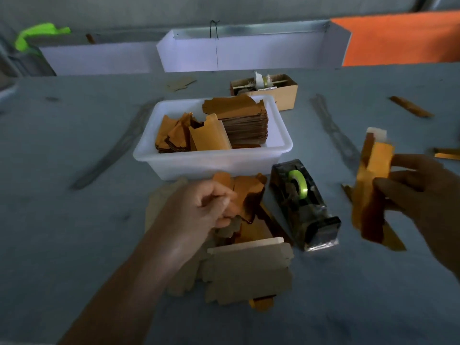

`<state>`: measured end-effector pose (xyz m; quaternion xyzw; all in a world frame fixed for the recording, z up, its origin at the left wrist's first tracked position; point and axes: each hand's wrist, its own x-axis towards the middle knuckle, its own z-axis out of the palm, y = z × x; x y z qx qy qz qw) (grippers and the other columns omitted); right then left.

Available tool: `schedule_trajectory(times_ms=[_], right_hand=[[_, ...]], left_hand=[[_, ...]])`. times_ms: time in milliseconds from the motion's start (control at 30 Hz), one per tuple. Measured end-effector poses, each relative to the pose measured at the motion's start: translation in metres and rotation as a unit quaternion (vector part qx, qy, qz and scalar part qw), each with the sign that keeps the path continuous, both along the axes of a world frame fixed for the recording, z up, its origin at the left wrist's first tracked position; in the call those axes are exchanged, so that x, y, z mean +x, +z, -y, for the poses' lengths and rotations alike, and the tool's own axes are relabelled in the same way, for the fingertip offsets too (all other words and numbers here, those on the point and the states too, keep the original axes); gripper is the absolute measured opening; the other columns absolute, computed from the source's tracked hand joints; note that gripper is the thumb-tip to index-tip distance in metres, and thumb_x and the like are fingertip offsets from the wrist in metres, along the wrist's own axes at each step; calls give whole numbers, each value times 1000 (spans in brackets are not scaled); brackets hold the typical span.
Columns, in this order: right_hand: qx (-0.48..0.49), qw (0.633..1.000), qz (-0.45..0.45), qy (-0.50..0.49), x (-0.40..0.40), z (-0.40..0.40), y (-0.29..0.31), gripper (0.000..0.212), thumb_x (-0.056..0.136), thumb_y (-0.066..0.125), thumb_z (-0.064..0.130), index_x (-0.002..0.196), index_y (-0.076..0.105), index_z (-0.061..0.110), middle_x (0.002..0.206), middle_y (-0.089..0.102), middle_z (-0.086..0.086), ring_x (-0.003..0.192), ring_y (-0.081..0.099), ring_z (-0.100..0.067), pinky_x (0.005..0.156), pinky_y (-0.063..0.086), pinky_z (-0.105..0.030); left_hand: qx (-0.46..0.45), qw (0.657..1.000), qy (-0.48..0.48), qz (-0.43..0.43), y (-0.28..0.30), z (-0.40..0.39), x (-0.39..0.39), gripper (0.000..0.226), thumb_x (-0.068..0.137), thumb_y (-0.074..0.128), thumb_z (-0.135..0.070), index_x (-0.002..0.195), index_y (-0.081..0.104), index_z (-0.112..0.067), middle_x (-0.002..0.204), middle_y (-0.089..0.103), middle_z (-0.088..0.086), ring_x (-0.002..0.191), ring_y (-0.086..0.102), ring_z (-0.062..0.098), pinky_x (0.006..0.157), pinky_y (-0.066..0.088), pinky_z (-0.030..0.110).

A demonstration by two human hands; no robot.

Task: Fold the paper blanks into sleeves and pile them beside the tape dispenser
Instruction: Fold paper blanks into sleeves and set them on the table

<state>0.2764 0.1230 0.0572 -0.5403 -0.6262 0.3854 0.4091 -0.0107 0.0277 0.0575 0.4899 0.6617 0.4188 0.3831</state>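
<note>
Left hand pinches blank off near pile; right hand grips folded sleeve, right of tape dispenser. Should square edges before creasing.

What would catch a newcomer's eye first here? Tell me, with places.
The white tub at the middle of the table, packed with orange paper blanks. Just in front of it, the black tape dispenser with its green roll, beside a loose pile of folded sleeves. Then the hands: the left hand pinches a blank over the pile, and the right hand holds a folded sleeve up on the right.
</note>
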Motion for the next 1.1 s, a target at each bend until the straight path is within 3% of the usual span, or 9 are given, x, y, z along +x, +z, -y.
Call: schedule_trajectory(times_ms=[100, 200, 300, 433, 533, 600, 733, 933, 1100], right_hand=[[-31, 993, 91, -69, 31, -32, -27, 33, 90, 58, 15, 85, 64, 48, 82, 69, 1, 81, 65, -28, 84, 53, -46], [-46, 975, 203, -82, 38, -45, -48, 4, 87, 61, 32, 85, 64, 35, 87, 68, -6, 84, 64, -33, 78, 55, -40], [-14, 951, 287, -113, 30, -44, -53, 21, 86, 59, 34, 103, 64, 22, 100, 66, -11, 90, 62, -33, 80, 51, -48], [83, 967, 220, -94, 4, -8, -27, 25, 80, 54, 51, 99, 62, 36, 99, 63, 10, 84, 63, -12, 70, 48, -32], [86, 985, 129, -80, -17, 26, -12, 20, 75, 58, 60, 92, 61, 49, 93, 65, 20, 75, 66, -6, 61, 54, -36], [77, 992, 92, -37, -31, 46, -7, 21, 75, 63, 51, 96, 63, 48, 89, 69, 17, 72, 68, -6, 69, 55, -36], [8, 994, 66, 85, -58, 74, -1, 13, 77, 60, 36, 85, 66, 43, 73, 70, 17, 59, 64, 3, 56, 48, -8], [-127, 981, 30, 146, -76, 81, -6, 11, 86, 57, 32, 93, 62, 39, 52, 62, 16, 43, 55, 0, 43, 39, -7], [-103, 990, 24, 94, -77, 77, -14, 10, 83, 64, 28, 89, 62, 36, 61, 64, 15, 49, 56, 2, 45, 41, -11]], left_hand=[[-92, 984, -66, -139, -21, 9, -6, 7, 91, 60, -31, 92, 67, -34, 89, 69, -14, 85, 64, -2, 79, 54, 25], [-105, 937, -122, -311, -48, 14, 12, 37, 81, 65, -49, 113, 59, -32, 109, 49, -16, 96, 46, -1, 82, 39, 19], [-91, 907, -104, -397, -56, 14, 25, 40, 83, 65, -46, 116, 48, -32, 107, 31, -15, 101, 30, 3, 86, 27, 22], [-103, 948, -63, -293, -48, 10, 22, 19, 84, 68, -39, 82, 49, -35, 87, 50, -17, 81, 49, -1, 66, 34, 16], [-107, 983, -36, -146, -33, 6, 9, 19, 80, 70, -41, 74, 56, -31, 75, 58, -12, 67, 54, 2, 54, 36, 15], [-87, 996, -4, 10, -23, 7, 5, 26, 71, 76, -50, 75, 63, -28, 73, 63, -6, 67, 58, 8, 57, 42, 22], [-68, 976, -5, 206, -14, 11, 16, 32, 57, 86, -49, 70, 70, -25, 82, 72, 4, 79, 68, 22, 74, 50, 38], [-49, 967, 43, 245, -17, 15, 35, 25, 53, 77, -42, 68, 71, -24, 82, 73, 6, 74, 69, 18, 64, 50, 26], [-43, 971, 30, 234, -11, 15, 42, 15, 66, 81, -31, 75, 71, -24, 85, 72, 9, 84, 70, 29, 80, 55, 43]])
